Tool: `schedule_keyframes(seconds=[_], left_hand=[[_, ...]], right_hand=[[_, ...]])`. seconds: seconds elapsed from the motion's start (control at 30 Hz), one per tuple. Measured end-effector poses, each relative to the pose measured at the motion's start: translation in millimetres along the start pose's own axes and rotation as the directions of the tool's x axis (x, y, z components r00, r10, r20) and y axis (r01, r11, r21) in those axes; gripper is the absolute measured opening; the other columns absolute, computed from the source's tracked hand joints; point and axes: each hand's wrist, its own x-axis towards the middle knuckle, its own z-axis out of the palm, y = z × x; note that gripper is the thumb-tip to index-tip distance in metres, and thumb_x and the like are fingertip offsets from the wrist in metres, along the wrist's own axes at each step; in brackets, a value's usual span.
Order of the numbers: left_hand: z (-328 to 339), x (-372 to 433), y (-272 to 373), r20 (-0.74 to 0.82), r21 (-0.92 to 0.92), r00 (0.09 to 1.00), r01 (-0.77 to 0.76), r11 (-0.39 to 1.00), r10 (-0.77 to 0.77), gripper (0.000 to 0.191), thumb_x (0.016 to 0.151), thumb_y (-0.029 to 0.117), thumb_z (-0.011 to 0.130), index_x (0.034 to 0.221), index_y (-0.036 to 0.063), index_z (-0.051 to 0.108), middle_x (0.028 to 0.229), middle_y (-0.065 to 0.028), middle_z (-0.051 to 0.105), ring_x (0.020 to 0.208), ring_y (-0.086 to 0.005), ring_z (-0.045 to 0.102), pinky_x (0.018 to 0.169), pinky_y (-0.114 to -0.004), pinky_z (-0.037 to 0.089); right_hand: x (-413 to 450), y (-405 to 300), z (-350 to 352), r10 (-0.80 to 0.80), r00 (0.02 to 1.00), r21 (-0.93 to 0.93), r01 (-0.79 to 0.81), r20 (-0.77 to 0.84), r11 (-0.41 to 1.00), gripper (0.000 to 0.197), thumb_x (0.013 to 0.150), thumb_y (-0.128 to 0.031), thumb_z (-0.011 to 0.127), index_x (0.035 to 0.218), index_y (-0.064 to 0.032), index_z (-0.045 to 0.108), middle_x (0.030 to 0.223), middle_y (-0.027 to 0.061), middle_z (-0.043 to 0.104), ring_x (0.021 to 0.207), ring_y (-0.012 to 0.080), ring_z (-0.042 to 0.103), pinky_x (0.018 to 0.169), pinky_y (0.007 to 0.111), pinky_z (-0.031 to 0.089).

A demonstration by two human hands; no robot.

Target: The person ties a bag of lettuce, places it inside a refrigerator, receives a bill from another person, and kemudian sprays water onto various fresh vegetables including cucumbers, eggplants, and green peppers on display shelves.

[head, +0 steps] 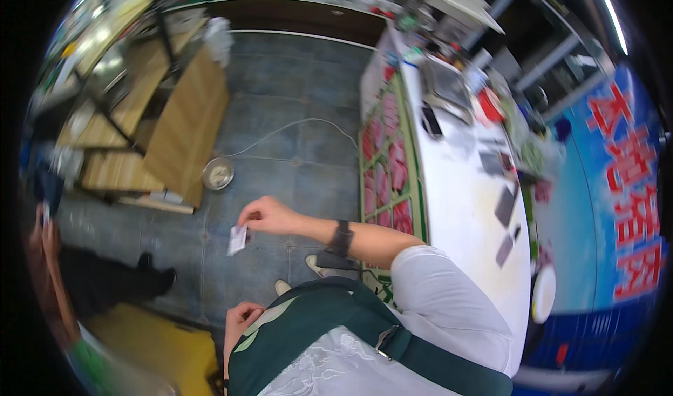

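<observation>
My right hand (271,216) reaches out over the tiled floor and pinches a small folded piece of paper (237,240), pale with purplish parts, that hangs below the fingertips. A black band circles that wrist. My left hand (243,314) rests low beside my dark green apron (305,338), with its fingers curled; whether anything is in it cannot be seen. Beyond the paper, a metal bowl (218,174) with pale contents stands on the floor by a wooden shelf unit.
On the right runs a long white counter (452,185) with a phone (431,122), knives or cleavers (506,205) and a metal tray (446,85). A thin cable (294,123) crosses the floor. Left, another person (52,243) holds a phone near a wooden shelf (184,127).
</observation>
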Motion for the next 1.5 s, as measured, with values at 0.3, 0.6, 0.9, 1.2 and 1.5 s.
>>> schedule_keyframes(seconds=[0.3, 0.6, 0.9, 1.2, 1.5], left_hand=[[103, 134, 75, 0.72, 0.465, 0.693, -0.525, 0.713, 0.041, 0.01, 0.075, 0.005, 0.071, 0.085, 0.0025, 0.072, 0.076, -0.0121, 0.067, 0.068, -0.0224, 0.067, 0.061, -0.032, 0.051], [248, 213, 109, 0.967, 0.25, 0.253, -0.966, 0.071, 0.035, 0.009, 0.074, 0.016, 0.066, 0.079, 0.0077, 0.066, 0.073, -0.0111, 0.061, 0.068, -0.0323, 0.063, 0.061, -0.043, 0.051], [351, 263, 126, 0.995, 0.095, 0.097, -0.976, 0.195, 0.001, 0.019, 0.066, 0.019, 0.071, 0.076, 0.0052, 0.064, 0.076, -0.0152, 0.063, 0.072, -0.0387, 0.06, 0.061, -0.044, 0.048], [416, 299, 139, 0.996, -0.042, -0.058, -0.977, 0.211, -0.07, 0.009, 0.065, 0.005, 0.067, 0.072, 0.003, 0.062, 0.07, -0.015, 0.058, 0.067, -0.0363, 0.058, 0.058, -0.042, 0.046], [432, 294, 149, 0.979, -0.033, -0.106, -0.929, 0.369, -0.177, 0.013, 0.069, 0.011, 0.073, 0.078, 0.0032, 0.068, 0.07, -0.0127, 0.059, 0.065, -0.0295, 0.061, 0.06, -0.037, 0.048]], right_hand=[[-214, -76, -125, 0.111, 0.872, -0.328, -0.293, -0.477, 0.898, 0.019, 0.078, -0.005, 0.067, 0.097, -0.0055, 0.068, 0.085, 0.0082, 0.062, 0.073, 0.0218, 0.062, 0.064, 0.033, 0.048], [-290, -85, -164, -0.126, 0.937, -0.382, -0.009, -0.326, 0.924, 0.01, 0.079, -0.005, 0.063, 0.088, -0.0039, 0.06, 0.084, 0.0112, 0.061, 0.08, 0.0317, 0.06, 0.071, 0.04, 0.049], [-313, -41, -194, -0.13, 0.946, -0.344, 0.022, -0.296, 0.939, 0.007, 0.08, -0.01, 0.061, 0.081, -0.0041, 0.059, 0.083, 0.0145, 0.062, 0.081, 0.035, 0.059, 0.069, 0.043, 0.047], [-324, -14, -206, 0.142, 0.911, -0.635, -0.375, -0.387, 0.675, 0.011, 0.076, -0.013, 0.06, 0.073, -0.0029, 0.065, 0.077, 0.0159, 0.064, 0.072, 0.035, 0.063, 0.059, 0.047, 0.05], [-345, -10, -177, -0.077, 0.845, -0.822, -0.489, -0.529, 0.291, 0.014, 0.073, -0.021, 0.061, 0.071, -0.0108, 0.071, 0.082, 0.0068, 0.064, 0.085, 0.0275, 0.058, 0.067, 0.042, 0.045]])
